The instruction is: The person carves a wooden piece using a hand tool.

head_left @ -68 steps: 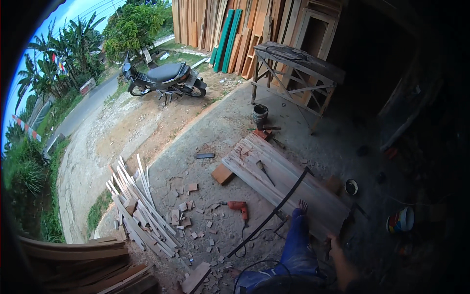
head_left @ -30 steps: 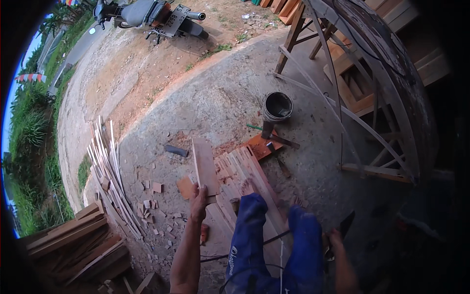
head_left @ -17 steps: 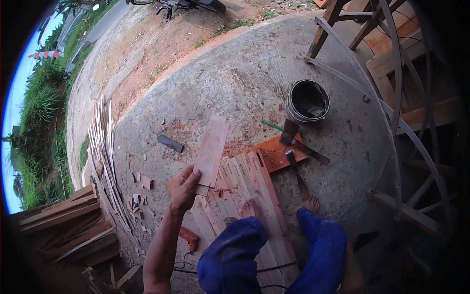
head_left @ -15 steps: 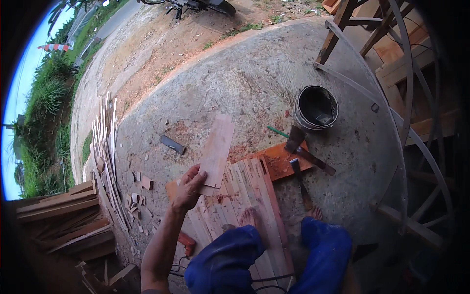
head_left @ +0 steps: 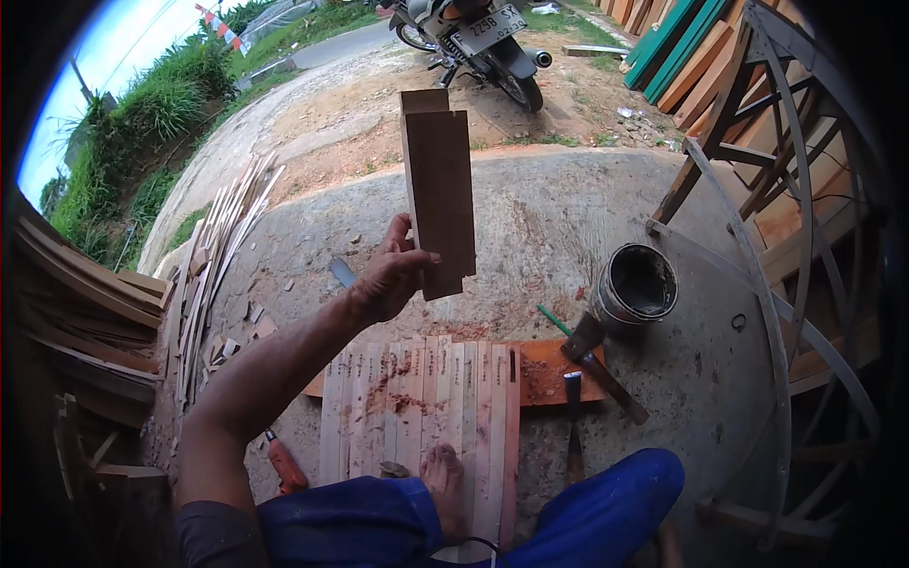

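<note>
The concrete floor (head_left: 540,222) fills most of the view, with a motorcycle (head_left: 488,52) parked on the ground beyond it. Pale wooden strips (head_left: 484,407) lie side by side near the person, wood debris over their far half, a bare foot (head_left: 441,478) planted on them. An orange board (head_left: 542,364) lies crosswise at their far end, apparently beneath it. To the right stands a dark bucket (head_left: 616,310). The wooden piece (head_left: 445,189) is raised nearly upright in front of the person, above the floor and clear of the strips; one piece or two stacked, cannot tell. The left hand (head_left: 386,276) has its grip on the lower left edge, thumb across the face. Right hand out of view; its grip cannot be told. Step in hand, as judged: holding the piece up, perhaps to look it over. Any lowering would call for a firm thumb hold, a level wrist and care for the foot. A hatchet-like tool (head_left: 614,386) and a chisel-like tool (head_left: 575,431) lie right of the strips; smallest noted, a green stick (head_left: 554,320).
</note>
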The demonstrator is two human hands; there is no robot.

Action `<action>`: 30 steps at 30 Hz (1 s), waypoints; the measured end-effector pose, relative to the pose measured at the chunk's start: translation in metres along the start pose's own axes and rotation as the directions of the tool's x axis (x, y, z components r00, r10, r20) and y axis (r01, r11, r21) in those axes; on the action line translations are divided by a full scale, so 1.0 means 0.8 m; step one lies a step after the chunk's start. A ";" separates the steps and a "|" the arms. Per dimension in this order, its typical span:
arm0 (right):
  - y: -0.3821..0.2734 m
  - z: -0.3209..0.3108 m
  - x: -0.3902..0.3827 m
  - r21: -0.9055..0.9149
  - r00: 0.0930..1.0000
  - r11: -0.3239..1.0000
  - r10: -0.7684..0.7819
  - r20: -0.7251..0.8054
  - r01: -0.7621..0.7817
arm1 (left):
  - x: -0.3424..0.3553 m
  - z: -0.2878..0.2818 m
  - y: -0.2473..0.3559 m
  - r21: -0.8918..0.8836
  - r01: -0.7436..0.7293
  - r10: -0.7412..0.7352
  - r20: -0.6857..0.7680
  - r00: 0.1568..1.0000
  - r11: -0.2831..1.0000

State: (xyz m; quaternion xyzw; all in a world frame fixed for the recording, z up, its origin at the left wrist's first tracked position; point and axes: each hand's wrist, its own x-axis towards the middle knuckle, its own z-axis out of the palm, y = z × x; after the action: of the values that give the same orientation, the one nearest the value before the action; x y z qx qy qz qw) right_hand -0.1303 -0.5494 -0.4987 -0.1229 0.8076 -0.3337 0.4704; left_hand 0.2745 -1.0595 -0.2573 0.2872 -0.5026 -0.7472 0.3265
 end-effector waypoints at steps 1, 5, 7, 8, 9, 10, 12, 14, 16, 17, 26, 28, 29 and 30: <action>-0.045 -0.001 0.008 -0.099 0.992 0.987 -0.123 0.035 0.126 | 0.000 0.018 0.021 0.031 -0.047 0.047 0.016 0.999 0.998; -0.285 0.032 0.031 -0.619 0.844 0.591 -0.473 0.254 0.518 | 0.008 0.052 0.067 0.028 -0.174 0.174 0.005 0.985 0.984; -0.345 0.042 0.072 -0.667 0.702 0.329 -0.574 0.421 0.668 | 0.011 0.084 0.070 0.078 -0.336 0.339 -0.026 0.940 0.939; -0.383 0.074 0.073 -0.726 0.723 0.222 -0.472 0.504 0.651 | 0.006 0.079 0.061 0.040 -0.387 0.389 -0.050 0.920 0.921; -0.404 0.099 0.083 -0.744 0.713 0.142 -0.447 0.540 0.653 | 0.001 0.076 0.044 0.007 -0.404 0.403 -0.090 0.911 0.915; -0.421 0.115 0.102 -0.773 0.746 0.093 -0.355 0.563 0.627 | 0.001 0.078 0.025 0.009 -0.419 0.417 -0.107 0.903 0.908; -0.403 0.136 0.106 -0.798 0.800 0.241 -0.425 0.425 0.552 | 0.001 0.090 -0.037 -0.024 -0.385 0.374 -0.180 0.910 0.923; -0.376 0.154 0.101 -0.797 0.810 0.335 -0.505 0.299 0.503 | -0.016 0.096 -0.096 -0.038 -0.368 0.343 -0.287 0.895 0.929; -0.345 0.178 0.091 -0.812 0.877 0.426 -0.437 0.200 0.398 | -0.032 0.080 -0.144 -0.057 -0.345 0.308 -0.334 0.891 0.937; -0.323 0.182 0.100 -0.809 0.881 0.455 -0.449 0.152 0.372 | -0.039 0.069 -0.162 -0.092 -0.307 0.260 -0.339 0.904 0.947; -0.242 0.184 0.171 -0.894 0.939 0.366 -0.313 0.143 0.258 | -0.052 0.049 -0.259 -0.242 -0.160 0.099 -0.247 0.964 0.957; -0.257 0.208 0.156 -0.895 0.947 0.367 -0.282 0.155 0.255 | -0.061 0.042 -0.273 -0.140 -0.185 0.132 -0.324 0.937 0.973; -0.269 0.215 0.149 -0.892 0.948 0.361 -0.259 0.185 0.273 | -0.062 0.042 -0.276 -0.091 -0.161 0.124 -0.319 0.939 0.983; -0.277 0.217 0.146 -0.888 0.949 0.360 -0.237 0.210 0.287 | -0.062 0.041 -0.279 -0.041 -0.136 0.117 -0.310 0.944 0.990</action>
State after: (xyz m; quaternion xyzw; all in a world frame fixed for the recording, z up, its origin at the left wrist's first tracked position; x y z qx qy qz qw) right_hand -0.0709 -0.8482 -0.4912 -0.4926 0.8166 0.0916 0.2866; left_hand 0.2365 -0.9395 -0.4508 0.3566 -0.4399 -0.6863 0.4564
